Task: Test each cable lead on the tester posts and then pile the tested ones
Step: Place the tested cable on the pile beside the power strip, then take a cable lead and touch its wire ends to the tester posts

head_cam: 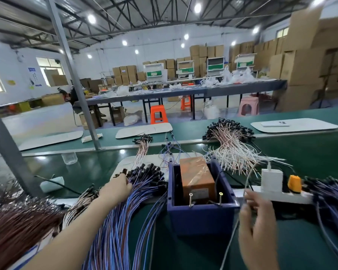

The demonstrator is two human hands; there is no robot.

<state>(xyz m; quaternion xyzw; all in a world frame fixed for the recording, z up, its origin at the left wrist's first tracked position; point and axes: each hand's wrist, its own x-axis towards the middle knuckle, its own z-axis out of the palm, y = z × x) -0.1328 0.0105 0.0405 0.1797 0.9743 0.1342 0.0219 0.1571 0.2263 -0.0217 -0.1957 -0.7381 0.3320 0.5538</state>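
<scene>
Blue-and-violet cable leads with black plug heads (144, 184) lie fanned in a thick bundle on the green worktop (98, 166), just left of the tester. Their plug ends point far and their tails run near, off the bottom edge.

The left hand (117, 189) is in there now, reaching across from the near left. Its fingertips are buried among the plug heads at the bundle's far-left corner, so I cannot tell whether it has one pinched.

The right hand (259, 221) hovers near and right of the tester, blurred, fingers loosely raised. A thin pale cable (228, 249) runs past its thumb up to the white adapter (271, 179) on the white power strip (293, 197). Whether the hand grips it or merely brushes it, I cannot tell.

The tester is a dark blue plastic box (201, 219) with an orange film-wrapped block (196, 176) inside. Two upright brass screw posts (190, 199) stand at its near wall, both bare, no lead on them.

My read is that this is the pick step, fetching the next lead. The next move calls for drawing a single lead free without dragging its neighbours, then bringing its ends onto the two posts, one to each I'd guess.

Tested ones need a pile. The heap of blue leads (332, 193) to the right, past the power strip, looks a likely spot, though that's only a guess.
</scene>
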